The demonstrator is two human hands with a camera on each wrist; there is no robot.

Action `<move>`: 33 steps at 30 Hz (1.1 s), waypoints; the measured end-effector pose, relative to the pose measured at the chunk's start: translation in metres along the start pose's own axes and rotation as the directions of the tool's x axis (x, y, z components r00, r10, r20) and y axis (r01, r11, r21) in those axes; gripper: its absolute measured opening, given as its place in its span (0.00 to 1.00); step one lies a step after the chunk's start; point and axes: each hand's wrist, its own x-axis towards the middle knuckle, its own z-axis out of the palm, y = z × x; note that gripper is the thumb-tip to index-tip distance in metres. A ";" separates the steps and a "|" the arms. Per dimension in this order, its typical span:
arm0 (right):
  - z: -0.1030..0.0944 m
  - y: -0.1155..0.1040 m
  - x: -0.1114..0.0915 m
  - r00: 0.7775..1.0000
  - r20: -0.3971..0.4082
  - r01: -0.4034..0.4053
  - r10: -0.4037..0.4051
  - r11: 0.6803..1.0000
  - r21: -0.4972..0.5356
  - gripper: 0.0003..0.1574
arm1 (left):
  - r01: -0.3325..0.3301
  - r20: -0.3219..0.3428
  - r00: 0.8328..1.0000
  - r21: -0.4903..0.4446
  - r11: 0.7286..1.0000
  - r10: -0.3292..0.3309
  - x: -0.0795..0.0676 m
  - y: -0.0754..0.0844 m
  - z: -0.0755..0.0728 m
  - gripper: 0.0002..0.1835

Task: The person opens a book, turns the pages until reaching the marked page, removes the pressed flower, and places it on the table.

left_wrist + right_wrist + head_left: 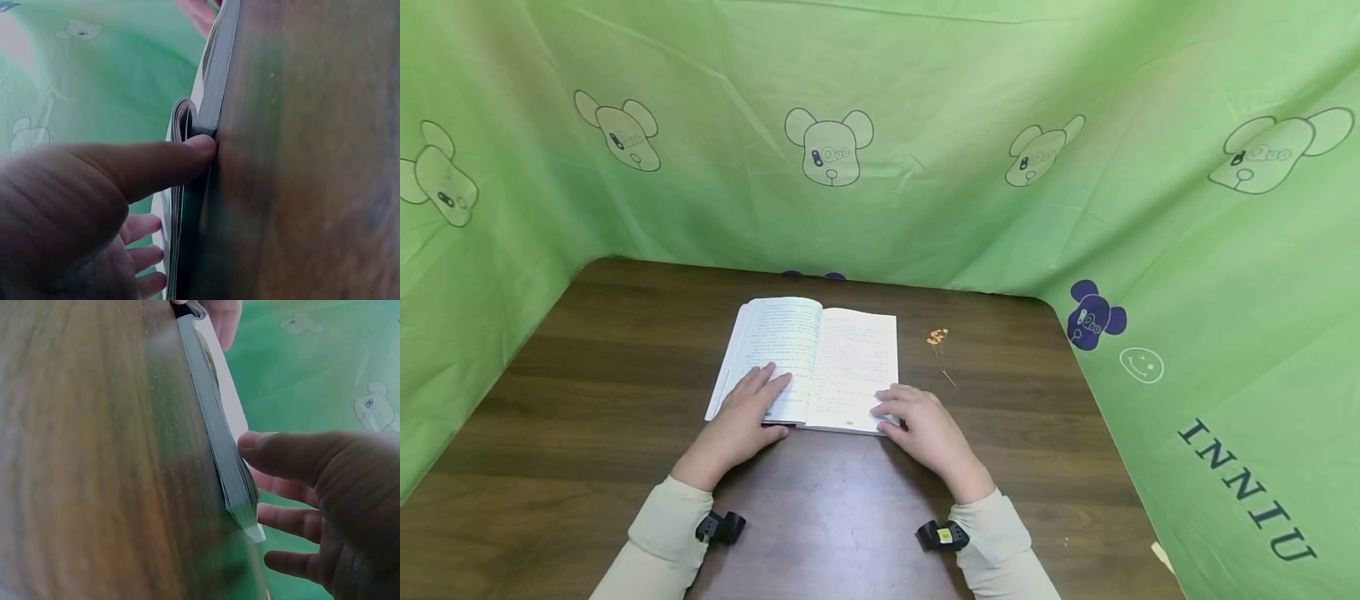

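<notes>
An open book (853, 358) lies on the wooden table, its pages covered in small print. On the lower part of the left page rests my left hand (741, 421), fingers extended. In the left wrist view, the left thumb (169, 164) touches the book's bottom edge beside the spine. My right hand (928, 425) lies at the lower right corner of the right page, its fingers loosely bent. The right wrist view shows the right thumb (287, 450) against the page's bottom edge and the other fingers at the corner, over a thick block of pages (219, 431).
A small sprig of dried orange flowers (937, 337) lies right of the book. Green cloth (925, 225) printed with bear heads hangs around the far and side edges of the brown table (587, 400). Each wrist wears a black camera, such as the left one (721, 527).
</notes>
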 end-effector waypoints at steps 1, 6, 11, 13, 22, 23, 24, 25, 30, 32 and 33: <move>0.000 0.000 0.000 1.000 0.002 0.000 0.000 1.000 0.000 0.12 | 0.006 -0.003 1.000 0.000 1.000 -0.006 0.000 -0.001 -0.001 0.44; 0.000 0.001 -0.001 1.000 0.013 -0.003 0.003 1.000 0.012 0.11 | -0.009 -0.026 1.000 0.019 1.000 0.009 -0.003 -0.005 -0.005 0.41; 0.000 0.004 -0.002 1.000 0.013 0.000 0.000 1.000 0.029 0.11 | -0.038 -0.053 0.998 0.032 0.999 0.040 -0.006 -0.010 -0.007 0.39; 0.000 0.004 -0.002 1.000 0.010 0.002 -0.002 0.999 0.035 0.11 | -0.051 -0.067 0.996 0.044 0.998 0.054 -0.006 -0.013 -0.008 0.38; 0.001 0.011 -0.001 0.999 -0.010 0.032 -0.032 0.998 0.057 0.10 | -0.165 -0.126 0.973 0.191 0.968 0.191 -0.009 -0.012 -0.012 0.29; 0.002 0.012 -0.001 0.999 -0.014 0.037 -0.037 0.998 0.058 0.10 | -0.177 -0.133 0.969 0.212 0.961 0.208 -0.010 -0.011 -0.012 0.28; 0.002 0.013 0.000 0.999 -0.018 0.044 -0.043 0.997 0.061 0.10 | -0.185 -0.140 0.965 0.228 0.956 0.221 -0.010 -0.011 -0.012 0.27; 0.002 0.014 0.000 0.999 -0.019 0.050 -0.049 0.997 0.062 0.09 | -0.189 -0.149 0.962 0.239 0.952 0.229 -0.010 -0.010 -0.013 0.27; 0.002 0.015 0.001 0.998 -0.015 0.065 -0.064 0.995 0.079 0.09 | -0.211 -0.214 0.939 0.262 0.942 0.270 -0.009 -0.009 -0.012 0.28; 0.002 0.015 0.001 0.998 -0.012 0.064 -0.063 0.995 0.082 0.09 | -0.210 -0.240 0.931 0.258 0.943 0.273 -0.008 -0.009 -0.012 0.29; 0.002 0.015 0.001 0.998 -0.010 0.062 -0.062 0.995 0.082 0.09 | -0.204 -0.251 0.930 0.252 0.946 0.268 -0.008 -0.009 -0.012 0.30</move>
